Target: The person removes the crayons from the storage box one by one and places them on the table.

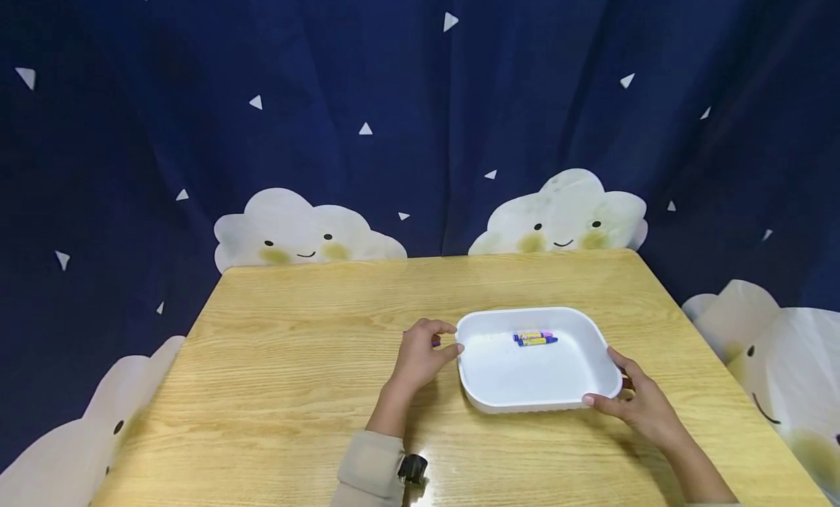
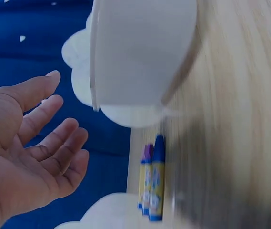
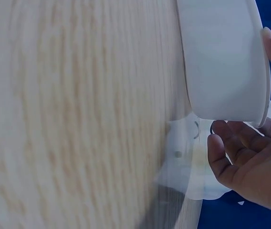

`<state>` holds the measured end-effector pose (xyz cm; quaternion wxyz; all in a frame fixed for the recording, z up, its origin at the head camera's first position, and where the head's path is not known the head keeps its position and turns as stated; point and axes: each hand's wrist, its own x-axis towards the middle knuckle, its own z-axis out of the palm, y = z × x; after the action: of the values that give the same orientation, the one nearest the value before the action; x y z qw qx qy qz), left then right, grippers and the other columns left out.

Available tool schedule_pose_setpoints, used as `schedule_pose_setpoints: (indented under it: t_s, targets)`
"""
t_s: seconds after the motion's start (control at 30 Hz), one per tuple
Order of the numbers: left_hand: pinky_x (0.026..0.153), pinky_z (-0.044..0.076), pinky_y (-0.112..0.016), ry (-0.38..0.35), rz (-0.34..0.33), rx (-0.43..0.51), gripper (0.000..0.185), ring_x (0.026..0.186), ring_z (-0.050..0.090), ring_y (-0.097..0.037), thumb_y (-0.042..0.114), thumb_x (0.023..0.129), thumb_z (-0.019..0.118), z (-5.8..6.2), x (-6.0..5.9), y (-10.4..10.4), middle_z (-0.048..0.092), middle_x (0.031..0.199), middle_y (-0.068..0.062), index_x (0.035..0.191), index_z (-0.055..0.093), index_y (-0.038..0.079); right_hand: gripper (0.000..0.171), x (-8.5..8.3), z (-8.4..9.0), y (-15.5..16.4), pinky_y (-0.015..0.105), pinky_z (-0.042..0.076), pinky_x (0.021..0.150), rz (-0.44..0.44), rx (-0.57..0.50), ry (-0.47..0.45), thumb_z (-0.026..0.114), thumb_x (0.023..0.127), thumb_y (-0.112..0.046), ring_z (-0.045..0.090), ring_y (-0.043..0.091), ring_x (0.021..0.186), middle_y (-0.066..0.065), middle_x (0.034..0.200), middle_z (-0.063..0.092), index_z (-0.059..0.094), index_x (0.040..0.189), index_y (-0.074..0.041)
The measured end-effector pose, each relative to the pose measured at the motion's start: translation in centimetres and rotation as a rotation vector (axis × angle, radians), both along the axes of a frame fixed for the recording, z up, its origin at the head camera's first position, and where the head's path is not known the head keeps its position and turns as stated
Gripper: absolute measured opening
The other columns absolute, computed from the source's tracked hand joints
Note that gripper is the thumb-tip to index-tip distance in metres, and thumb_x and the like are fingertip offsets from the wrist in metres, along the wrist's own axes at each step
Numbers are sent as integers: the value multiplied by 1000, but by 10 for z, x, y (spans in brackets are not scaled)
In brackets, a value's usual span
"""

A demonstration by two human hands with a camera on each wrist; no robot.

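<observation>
A white plastic basin (image 1: pixel 538 405) with rounded corners stands on the table, holding two crayons (image 1: pixel 537 341) in yellow wrappers, one blue and one pink-tipped. At its near right corner my right hand (image 1: pixel 646 408) holds the wall, thumb at the rim and fingers against the end, as the right wrist view also shows. My left hand (image 1: pixel 420 354) is beside the left rim; in the left wrist view its fingers are loosely bent with nothing in them. Below it lie more crayons (image 2: pixel 156 183), side by side, purple and blue tips showing, mostly hidden behind the hand in the head view.
The wooden table (image 1: pixel 282 390) extends left of the basin and behind it. A dark blue curtain (image 1: pixel 328 69) with white triangles and smiling clouds surrounds its far edge and sides. A black band (image 1: pixel 412 468) sits at the left wrist by the beige sleeve (image 1: pixel 370 463).
</observation>
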<state>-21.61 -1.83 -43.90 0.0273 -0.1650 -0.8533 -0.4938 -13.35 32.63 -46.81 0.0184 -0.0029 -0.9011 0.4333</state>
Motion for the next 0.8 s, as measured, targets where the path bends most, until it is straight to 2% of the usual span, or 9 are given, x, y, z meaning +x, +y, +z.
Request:
schedule_pose_setpoints:
  t_s: [0.37, 0.5, 0.6, 0.8]
  targets:
    - [72, 45, -27, 67, -5, 20, 26, 91, 58, -23, 20, 76, 78, 3, -7, 43, 60, 101, -2, 100, 71, 11, 98, 2, 2, -2, 24, 48, 65, 5, -15, 18, 80, 74, -21, 49, 38, 103, 30, 132, 37, 18, 143, 8]
    - [73, 47, -27, 17, -67, 58, 26, 94, 59, -25, 20, 78, 77, 2, -10, 56, 60, 106, -3, 101, 71, 10, 98, 1, 2, -2, 23, 48, 67, 3, -11, 10, 80, 74, -22, 49, 39, 104, 30, 132, 38, 18, 143, 8]
    - [71, 47, -25, -53, -111, 78, 27, 95, 59, -26, 19, 78, 76, 1, -13, 64, 59, 108, -2, 103, 70, 11, 99, 0, 2, -2, 23, 47, 68, 4, 4, -3, 80, 74, -24, 49, 40, 105, 31, 134, 36, 18, 143, 8]
    - [70, 47, -23, -147, -195, 20, 34, 96, 59, -26, 23, 77, 77, 0, -21, 82, 62, 112, 0, 108, 70, 12, 97, 1, 2, -2, 23, 48, 67, 8, 2, 2, 80, 74, -23, 49, 40, 105, 30, 134, 36, 19, 143, 8]
